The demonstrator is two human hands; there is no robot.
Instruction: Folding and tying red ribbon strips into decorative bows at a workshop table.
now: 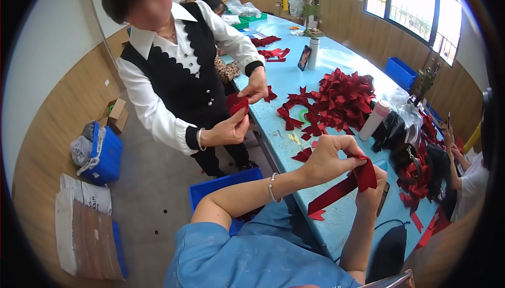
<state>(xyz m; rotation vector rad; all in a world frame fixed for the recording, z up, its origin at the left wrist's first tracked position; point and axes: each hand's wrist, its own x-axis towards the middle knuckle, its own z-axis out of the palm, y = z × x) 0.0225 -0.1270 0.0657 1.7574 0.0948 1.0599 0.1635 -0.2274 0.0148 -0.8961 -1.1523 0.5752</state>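
Note:
My left hand (332,157) pinches the upper part of a dark red ribbon (335,193) between thumb and forefinger. Close beside it, my right hand (371,192) grips the same ribbon, which is folded over into a loop at the fingers. One tail hangs down to the left over the table edge and ends in a notched tip. A small red ribbon piece (302,155) lies just beyond my left hand. Farther back on the light blue table (286,146) is a large heap of red ribbon bows (344,96).
A co-worker in a black-and-white top (184,72) stands at the left, holding red ribbon (238,103). On the table stand a pink-and-white bottle (374,121), a white bottle (313,53) and a phone (304,58). A blue bin (197,191) sits beside my left arm. Another person (470,183) is at right.

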